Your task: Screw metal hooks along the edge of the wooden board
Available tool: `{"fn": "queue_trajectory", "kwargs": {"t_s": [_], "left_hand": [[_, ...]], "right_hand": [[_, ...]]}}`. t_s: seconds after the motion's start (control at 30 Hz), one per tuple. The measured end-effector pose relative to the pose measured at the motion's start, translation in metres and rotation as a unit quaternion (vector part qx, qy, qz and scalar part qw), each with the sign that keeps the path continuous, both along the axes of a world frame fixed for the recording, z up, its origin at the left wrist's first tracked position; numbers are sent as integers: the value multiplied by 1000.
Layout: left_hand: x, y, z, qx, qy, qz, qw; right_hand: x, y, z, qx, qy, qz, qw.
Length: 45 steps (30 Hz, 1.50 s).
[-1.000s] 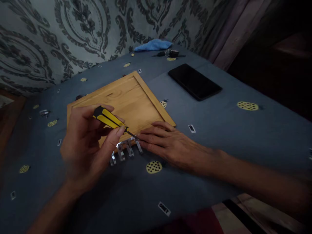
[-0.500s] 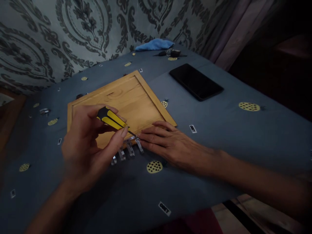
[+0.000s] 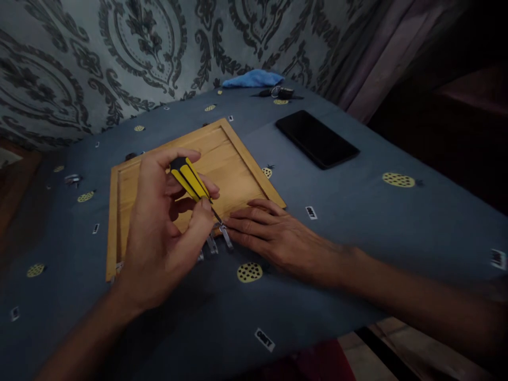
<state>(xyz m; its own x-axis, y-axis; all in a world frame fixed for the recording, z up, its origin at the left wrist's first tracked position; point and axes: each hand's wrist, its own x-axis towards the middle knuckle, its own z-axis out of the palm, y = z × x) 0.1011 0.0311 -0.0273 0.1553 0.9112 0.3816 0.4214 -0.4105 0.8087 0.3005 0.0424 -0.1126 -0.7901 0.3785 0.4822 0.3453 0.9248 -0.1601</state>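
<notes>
My left hand [image 3: 166, 233] holds a yellow and black screwdriver [image 3: 190, 180] by its handle, between thumb and fingers. The thin shaft slants down to a metal hook piece [image 3: 226, 236] at the near edge of a framed wooden board [image 3: 222, 159]. More metal hooks [image 3: 211, 244] stick out from that edge, partly behind my left hand. My right hand [image 3: 281, 238] lies flat over the board's near right corner, fingers stretched out, their tips beside the screwdriver's tip. Whether the tip sits in a screw is too small to tell.
A black phone [image 3: 317, 138] lies right of the board on the patterned blue cloth [image 3: 341, 222]. Behind are keys [image 3: 278, 92] and a blue rag [image 3: 254, 79]. A small metal piece [image 3: 73, 180] lies at the left. A patterned wall covering [image 3: 146, 47] rises behind the table.
My left hand has turned and shifted slightly right, and the screwdriver now stands steeper, its tip at about the same spot. My right hand has stayed in place. The view has moved a little.
</notes>
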Motion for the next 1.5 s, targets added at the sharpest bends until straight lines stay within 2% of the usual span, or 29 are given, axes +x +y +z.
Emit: {"fn": "queue_trajectory", "kwargs": {"t_s": [0.27, 0.43, 0.53, 0.6, 0.73, 0.87, 1.03, 1.1, 1.33, 1.4, 1.5], "left_hand": [[-2, 5, -5, 42, 1, 12, 999], [-4, 5, 1, 44, 54, 15, 997], [-6, 4, 5, 39, 51, 29, 997], [-7, 3, 6, 51, 49, 46, 996], [-11, 3, 6, 90, 51, 34, 994], [-14, 4, 2, 99, 132, 26, 986], [-17, 6, -1, 220, 228, 54, 947], [-18, 5, 1, 213, 219, 53, 951], [-18, 5, 9, 83, 115, 20, 990], [-18, 6, 8, 84, 120, 23, 989], [-18, 6, 7, 131, 168, 50, 976]], "right_hand": [[0, 0, -3, -2, -1, -1, 1000], [0, -1, 0, -4, 4, 2, 1000], [1, -1, 2, -6, -1, -2, 1000], [1, -1, 2, -9, -2, -2, 1000], [0, 0, 1, -19, 4, 7, 1000], [0, 1, 1, -14, 14, 7, 1000], [1, 0, 3, -17, 0, 2, 1000], [1, -1, 3, -23, -8, 1, 1000], [1, -1, 1, -21, 0, 4, 1000], [1, -1, 2, -24, -1, 5, 1000], [2, -1, 2, -26, -6, 0, 1000]]}}
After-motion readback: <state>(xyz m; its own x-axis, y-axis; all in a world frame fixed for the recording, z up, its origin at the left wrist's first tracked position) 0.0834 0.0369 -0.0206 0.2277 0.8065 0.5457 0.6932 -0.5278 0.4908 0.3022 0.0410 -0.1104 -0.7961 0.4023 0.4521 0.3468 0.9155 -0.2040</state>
